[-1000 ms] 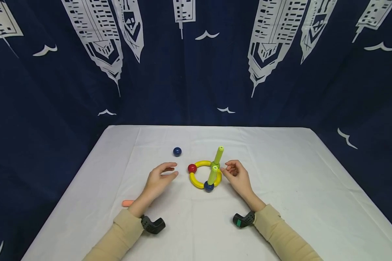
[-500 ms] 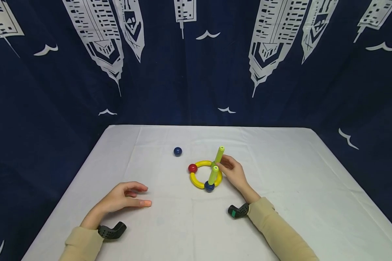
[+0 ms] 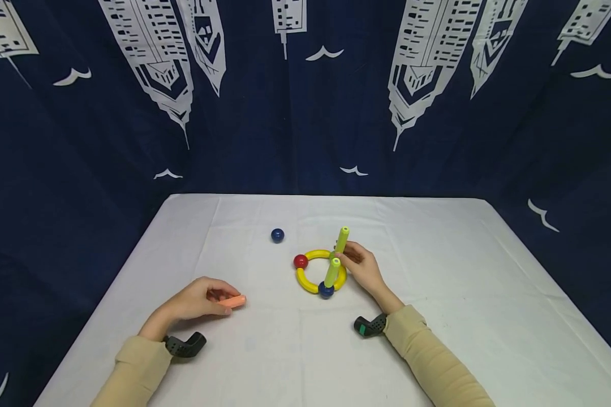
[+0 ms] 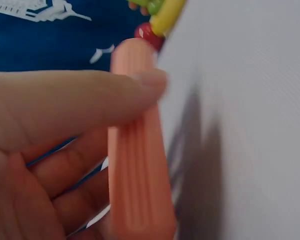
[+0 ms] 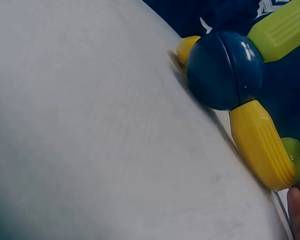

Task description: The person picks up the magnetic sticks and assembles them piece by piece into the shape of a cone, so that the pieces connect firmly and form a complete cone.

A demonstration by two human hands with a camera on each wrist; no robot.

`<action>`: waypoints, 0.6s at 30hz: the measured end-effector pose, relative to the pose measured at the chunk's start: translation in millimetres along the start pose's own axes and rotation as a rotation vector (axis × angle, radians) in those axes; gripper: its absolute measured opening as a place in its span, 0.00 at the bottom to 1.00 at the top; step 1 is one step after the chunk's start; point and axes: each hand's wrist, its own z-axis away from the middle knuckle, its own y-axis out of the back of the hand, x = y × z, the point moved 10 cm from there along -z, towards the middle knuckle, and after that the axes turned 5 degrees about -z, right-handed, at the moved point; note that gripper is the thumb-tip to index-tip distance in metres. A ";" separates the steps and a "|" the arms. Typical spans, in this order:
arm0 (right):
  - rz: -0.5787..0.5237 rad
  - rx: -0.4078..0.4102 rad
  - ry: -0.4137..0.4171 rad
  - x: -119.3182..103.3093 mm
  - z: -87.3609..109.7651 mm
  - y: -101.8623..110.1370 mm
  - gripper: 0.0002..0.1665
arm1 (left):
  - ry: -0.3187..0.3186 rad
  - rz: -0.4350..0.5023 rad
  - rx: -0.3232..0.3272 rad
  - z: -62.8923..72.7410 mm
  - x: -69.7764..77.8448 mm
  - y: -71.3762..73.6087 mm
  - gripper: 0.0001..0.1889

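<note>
My left hand (image 3: 198,297) pinches a salmon-coloured ribbed stick (image 3: 234,302) between thumb and fingers; in the left wrist view the thumb lies across the stick (image 4: 140,190). To its right, a ring of yellow curved sticks (image 3: 306,282) lies on the table, joined by a red ball (image 3: 300,261), a blue ball (image 3: 326,290) and a green ball (image 5: 296,159). A lime-green stick (image 3: 332,272) rises from the blue ball. A second lime-green stick (image 3: 343,237) stands on the green ball, where my right hand (image 3: 364,268) grips near its base, thumb in front.
A loose dark blue ball (image 3: 277,236) lies behind and left of the ring. White cloth (image 3: 438,271) covers the table, and a navy printed curtain (image 3: 315,130) hangs behind its far edge.
My left hand has drawn back to the left, away from the ring, and picked up the salmon-coloured stick. My right hand has moved in to the far lime-green stick's base and stayed there.
</note>
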 end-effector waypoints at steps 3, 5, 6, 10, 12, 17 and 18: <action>-0.018 0.002 0.006 2.5 -0.2 0.7 0.20 | -0.004 0.060 0.023 -18.4 8.8 2.5 0.19; -0.021 -0.004 0.007 3.3 0.0 0.3 0.21 | -0.009 0.100 0.053 -32.0 14.9 4.8 0.21; -0.022 -0.007 0.007 3.3 0.2 -0.1 0.21 | -0.004 0.123 0.070 -38.7 17.9 5.9 0.21; -0.014 -0.016 -0.001 3.1 0.6 -0.2 0.21 | 0.038 0.225 0.142 -65.2 25.8 8.1 0.23; -0.012 -0.019 -0.001 2.9 0.8 0.2 0.22 | 0.054 0.280 0.180 -77.6 29.5 8.2 0.24; -0.013 -0.019 -0.013 4.2 1.8 1.8 0.21 | 0.053 0.401 0.295 -103.2 38.8 7.8 0.24; -0.010 -0.021 -0.013 4.2 2.0 1.6 0.22 | 0.056 0.428 0.325 -107.2 39.2 7.5 0.24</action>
